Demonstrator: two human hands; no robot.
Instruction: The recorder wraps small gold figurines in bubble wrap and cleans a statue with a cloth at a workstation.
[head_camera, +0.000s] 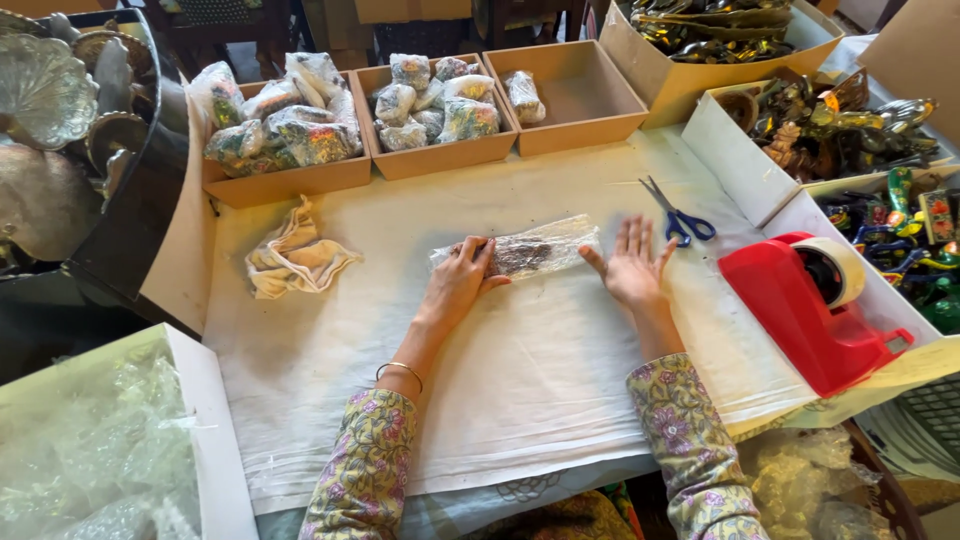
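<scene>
1. Your left hand (462, 277) lies palm down on the left end of a bubble-wrapped bundle (530, 250), fingers curled over its top and pressing on it rather than clenched around it.
2. Your right hand (630, 266) is released and flat, fingers spread on the white cloth (520, 380), its thumb just beside the right end of the bundle; whether it touches the wrap you cannot tell.
3. The bundle lies lengthwise across the middle of the cloth, between your two hands, with something dark showing through the clear wrap.
4. A thin gold bangle (400, 370) sits on your left wrist, above a floral sleeve.
5. Blue-handled scissors (678, 218) lie on the cloth just beyond your right hand, blades pointing away from you.
6. A red tape dispenser (800, 310) with a roll of tape stands to the right of them, near the cloth's edge.
7. A crumpled cream rag (295, 258) lies to the left of your left hand, well apart from it.
8. Along the far edge stand three brown cardboard trays: the left tray (290, 180) and the middle tray (440, 155) hold wrapped bundles, and the right tray (580, 125) holds one.
9. Open boxes of colourful metal trinkets (840, 130) stand at the far right.
</scene>
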